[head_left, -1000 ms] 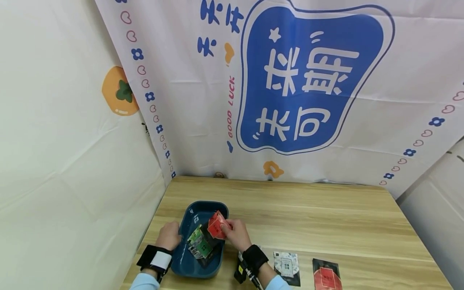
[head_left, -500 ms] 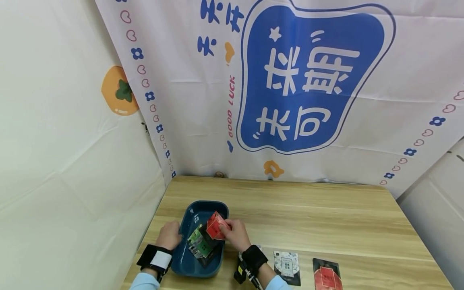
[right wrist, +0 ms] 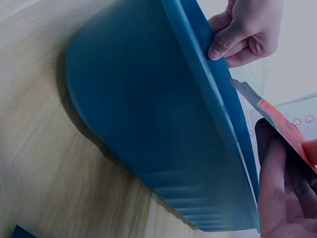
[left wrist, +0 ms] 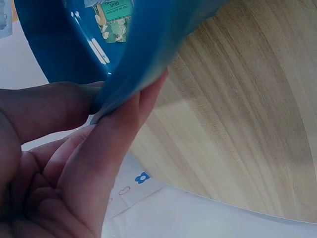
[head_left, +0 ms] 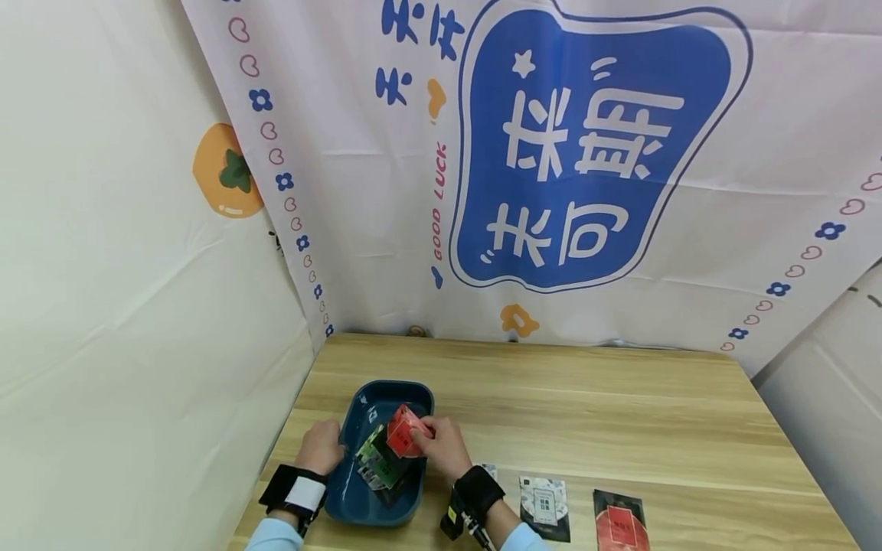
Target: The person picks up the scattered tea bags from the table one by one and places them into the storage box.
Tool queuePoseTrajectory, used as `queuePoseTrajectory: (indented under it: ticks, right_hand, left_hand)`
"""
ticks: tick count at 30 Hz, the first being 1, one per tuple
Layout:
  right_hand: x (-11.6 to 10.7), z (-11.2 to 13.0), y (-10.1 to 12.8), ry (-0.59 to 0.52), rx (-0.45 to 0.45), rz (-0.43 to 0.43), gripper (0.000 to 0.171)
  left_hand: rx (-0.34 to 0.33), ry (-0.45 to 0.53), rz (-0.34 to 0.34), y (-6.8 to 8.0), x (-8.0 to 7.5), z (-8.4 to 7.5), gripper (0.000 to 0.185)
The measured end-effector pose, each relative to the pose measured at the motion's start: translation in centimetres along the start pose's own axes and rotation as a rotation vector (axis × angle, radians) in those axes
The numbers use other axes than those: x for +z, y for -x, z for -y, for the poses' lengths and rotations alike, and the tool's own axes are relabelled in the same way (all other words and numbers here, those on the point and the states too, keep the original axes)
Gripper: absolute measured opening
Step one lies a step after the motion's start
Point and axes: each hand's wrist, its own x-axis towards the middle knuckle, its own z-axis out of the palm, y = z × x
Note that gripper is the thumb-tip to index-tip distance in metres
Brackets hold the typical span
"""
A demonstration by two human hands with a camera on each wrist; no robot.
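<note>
Here, right hand (head_left: 441,448) grip pinching red packet (head_left: 402,431) over blue tray (head_left: 347,501), left hand (head_left: 321,448) seemingly clasping its rim

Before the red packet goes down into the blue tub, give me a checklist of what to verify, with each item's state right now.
1. Right hand pinches the red packet firmly: ok, fingers curl round its edge.
2. Left hand steadies the blue tub: ok, it grips the left rim, thumb inside in the left wrist view.
3. Tub sits flat on the wooden table: ok in the head view.
4. Room in the tub: ok, the far end is bare, with the green packet and others nearer.
5. Packet is over the tub: ok.
6. Packet is sealed: cannot tell.
</note>
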Motion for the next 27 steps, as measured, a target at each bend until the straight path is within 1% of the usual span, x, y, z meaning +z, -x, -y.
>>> queuePoseTrajectory:
  ticks: [3, 7, 10, 13, 15, 18, 20, 23, 27]
  right_hand:
    - [0.2, 0.1, 0.2, 0.003, 0.002, 0.0, 0.016]
    - [-0.2, 0.5, 0.6, 0.014, -0.005, -0.052, 0.027]
    - [-1.2, 0.4, 0.9, 0.026, -0.027, -0.099, 0.033]
    - [-2.6, 0.2, 1.2, 0.033, -0.037, -0.138, 0.034]
    - [-3.7, 0.0, 1.7, 0.065, -0.042, -0.164, 0.035]
    - [-5.3, -0.7, 2.6, 0.152, -0.035, -0.2, 0.037]
    - [-6.2, -1.3, 3.4, 0.222, -0.023, -0.201, 0.04]
    - [-7.1, -2.2, 4.6, 0.323, -0.017, -0.17, 0.045]
    - [-7.5, -3.1, 5.8, 0.439, -0.014, -0.095, 0.053]
  left_hand:
    - [0.013, -0.008, -0.01, 0.1, 0.1, 0.0, 0.011]
    - [0.028, -0.008, -0.014, 0.3, 0.0, 0.0, 0.01]
    - [0.034, 0.002, -0.019, 0.3, 0.0, 0.0, 0.012]
    - [0.042, 0.015, -0.026, 0.2, -0.1, -0.2, 0.015]
    - [0.047, 0.013, -0.028, 0.1, -0.1, -0.3, 0.015]
    - [0.052, 0.002, -0.031, 0.0, -0.1, -0.3, 0.014]
    - [0.048, -0.005, -0.028, 0.0, -0.1, -0.3, 0.012]
    - [0.036, -0.006, -0.017, -0.1, -0.2, -0.3, 0.01]
    - [0.023, -0.005, -0.005, -0.1, -0.2, -0.2, 0.01]
